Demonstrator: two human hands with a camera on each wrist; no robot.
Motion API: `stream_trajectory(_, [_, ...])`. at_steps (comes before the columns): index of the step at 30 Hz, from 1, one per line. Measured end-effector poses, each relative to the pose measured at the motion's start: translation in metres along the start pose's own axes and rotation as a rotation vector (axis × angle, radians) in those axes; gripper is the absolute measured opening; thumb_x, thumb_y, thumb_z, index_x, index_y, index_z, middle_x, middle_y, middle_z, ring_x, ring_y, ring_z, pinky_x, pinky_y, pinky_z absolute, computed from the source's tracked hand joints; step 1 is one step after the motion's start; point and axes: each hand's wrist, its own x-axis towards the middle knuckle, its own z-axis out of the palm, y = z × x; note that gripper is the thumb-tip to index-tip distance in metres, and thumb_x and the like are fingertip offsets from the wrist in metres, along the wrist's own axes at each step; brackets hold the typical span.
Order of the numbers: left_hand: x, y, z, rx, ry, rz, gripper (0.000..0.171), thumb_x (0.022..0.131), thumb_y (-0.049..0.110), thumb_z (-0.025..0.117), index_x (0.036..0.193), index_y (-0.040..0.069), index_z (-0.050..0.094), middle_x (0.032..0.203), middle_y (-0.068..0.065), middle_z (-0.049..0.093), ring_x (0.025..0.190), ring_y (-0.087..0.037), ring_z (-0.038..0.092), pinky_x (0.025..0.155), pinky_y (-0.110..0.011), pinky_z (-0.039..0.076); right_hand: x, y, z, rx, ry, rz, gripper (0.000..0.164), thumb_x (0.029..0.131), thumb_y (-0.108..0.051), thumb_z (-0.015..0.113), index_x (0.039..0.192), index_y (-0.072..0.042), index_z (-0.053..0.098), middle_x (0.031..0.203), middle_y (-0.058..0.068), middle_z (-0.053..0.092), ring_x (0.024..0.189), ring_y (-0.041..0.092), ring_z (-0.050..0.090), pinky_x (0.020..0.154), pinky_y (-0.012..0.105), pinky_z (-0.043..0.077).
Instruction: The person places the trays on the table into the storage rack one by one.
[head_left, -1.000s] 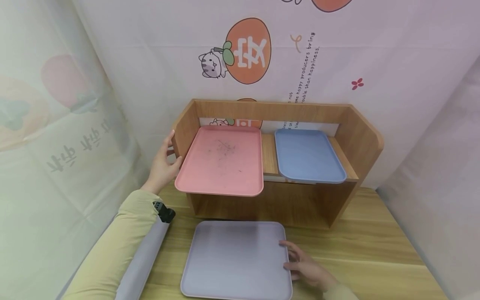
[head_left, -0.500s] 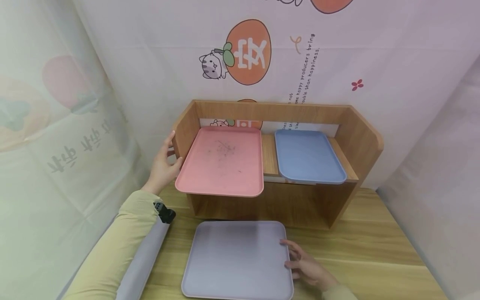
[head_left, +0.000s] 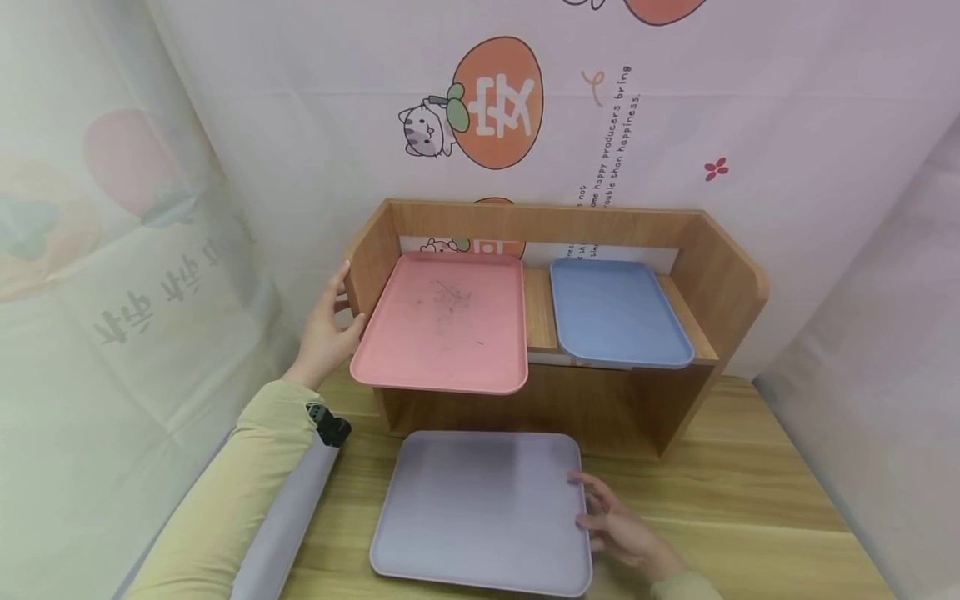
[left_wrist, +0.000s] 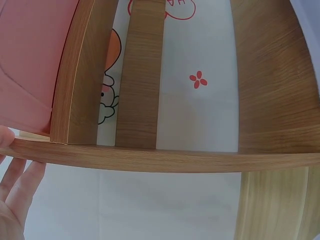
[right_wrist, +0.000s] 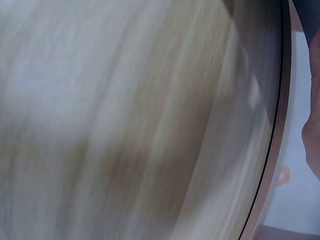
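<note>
My left hand (head_left: pixel 324 340) grips the left side panel of a two-tier wooden desk shelf (head_left: pixel 547 220), thumb toward the front and fingers on the outer face. In the left wrist view, the fingers (left_wrist: pixel 22 192) wrap the panel's edge (left_wrist: pixel 170 161). My right hand (head_left: pixel 628 535) holds the right rim of a lilac tray (head_left: pixel 483 510), which lies level-looking close over the table in front of the shelf. On the shelf's upper board sit a pink tray (head_left: pixel 450 325) with dark marks, its front overhanging, and a smaller blue tray (head_left: pixel 622 312). The right wrist view shows mostly blurred wood grain.
A wood-grain table (head_left: pixel 720 500) carries the shelf. Below the upper board is an open lower compartment (head_left: pixel 577 408). Printed cloth (head_left: pixel 315 125) hangs behind and on both sides. A black wrist camera (head_left: pixel 330 425) is strapped to the left sleeve.
The lilac tray and my right hand have shifted slightly forward toward the shelf and to the right. The left hand, pink tray and blue tray stay where they were.
</note>
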Motion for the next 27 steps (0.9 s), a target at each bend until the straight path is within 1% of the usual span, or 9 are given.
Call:
stream_trajectory(3, [0.0, 0.0, 0.0, -0.007, -0.001, -0.002, 0.082, 0.089, 0.0, 0.057, 0.151, 0.034, 0.014, 0.136, -0.024, 0.036, 0.119, -0.045, 0.047, 0.085, -0.055, 0.053, -0.003, -0.003, -0.004, -0.003, 0.009, -0.015, 0.061, 0.093, 0.005, 0.043, 0.131, -0.043, 0.042, 0.122, -0.001, 0.04, 0.099, 0.014, 0.061, 0.083, 0.037, 0.057])
stream_trajectory(5, [0.001, 0.001, 0.0, -0.009, -0.001, 0.0, 0.083, 0.089, 0.0, 0.057, 0.151, 0.034, 0.014, 0.137, -0.024, 0.036, 0.119, -0.045, 0.046, 0.085, -0.056, 0.052, -0.004, -0.003, -0.007, -0.007, 0.03, -0.018, 0.061, 0.093, 0.005, 0.043, 0.13, -0.043, 0.042, 0.121, 0.0, 0.04, 0.1, 0.015, 0.06, 0.084, 0.038, 0.056])
stream_trajectory(12, [0.0, 0.0, -0.001, 0.001, 0.002, 0.001, 0.082, 0.089, -0.001, 0.057, 0.152, 0.032, 0.014, 0.136, -0.025, 0.037, 0.118, -0.045, 0.048, 0.084, -0.055, 0.053, -0.006, -0.002, -0.012, -0.015, 0.102, -0.01, 0.061, 0.093, 0.005, 0.044, 0.128, -0.045, 0.043, 0.118, 0.001, 0.041, 0.101, 0.015, 0.059, 0.084, 0.04, 0.056])
stream_trajectory(16, [0.0, 0.001, -0.001, 0.002, 0.007, 0.002, 0.082, 0.089, -0.001, 0.057, 0.152, 0.031, 0.015, 0.135, -0.025, 0.038, 0.117, -0.045, 0.048, 0.084, -0.055, 0.053, -0.006, -0.002, -0.013, -0.016, 0.117, -0.014, 0.06, 0.093, 0.004, 0.045, 0.127, -0.046, 0.044, 0.118, 0.0, 0.042, 0.102, 0.015, 0.058, 0.085, 0.04, 0.056])
stream_trajectory(19, [0.0, 0.001, -0.001, 0.001, 0.011, 0.007, 0.082, 0.088, -0.001, 0.057, 0.152, 0.03, 0.015, 0.135, -0.025, 0.038, 0.117, -0.046, 0.048, 0.084, -0.055, 0.053, -0.005, -0.001, -0.014, -0.011, 0.14, -0.01, 0.059, 0.093, 0.003, 0.045, 0.124, -0.048, 0.044, 0.118, -0.003, 0.043, 0.101, 0.014, 0.058, 0.085, 0.039, 0.055])
stream_trajectory(21, [0.0, 0.001, -0.001, 0.001, 0.012, 0.004, 0.082, 0.088, -0.001, 0.057, 0.152, 0.03, 0.015, 0.135, -0.025, 0.038, 0.117, -0.045, 0.048, 0.084, -0.055, 0.053, -0.005, -0.001, -0.015, -0.007, 0.174, -0.003, 0.059, 0.094, 0.002, 0.045, 0.122, -0.049, 0.044, 0.119, -0.006, 0.043, 0.101, 0.013, 0.058, 0.085, 0.038, 0.055])
stream_trajectory(23, [0.0, 0.001, 0.0, 0.0, 0.008, 0.0, 0.082, 0.088, -0.001, 0.057, 0.152, 0.031, 0.015, 0.135, -0.024, 0.038, 0.118, -0.045, 0.048, 0.084, -0.055, 0.053, -0.005, 0.0, -0.015, -0.007, 0.228, 0.008, 0.057, 0.094, 0.0, 0.047, 0.12, -0.05, 0.044, 0.12, -0.007, 0.043, 0.1, 0.013, 0.058, 0.085, 0.037, 0.055])
stream_trajectory(27, [0.0, 0.001, 0.0, -0.004, 0.003, -0.006, 0.082, 0.089, -0.001, 0.057, 0.152, 0.031, 0.015, 0.135, -0.024, 0.038, 0.118, -0.045, 0.048, 0.084, -0.055, 0.053, -0.003, 0.002, -0.014, -0.021, 0.378, 0.038, 0.055, 0.092, 0.0, 0.049, 0.118, -0.047, 0.039, 0.122, -0.002, 0.042, 0.096, 0.012, 0.059, 0.084, 0.035, 0.056])
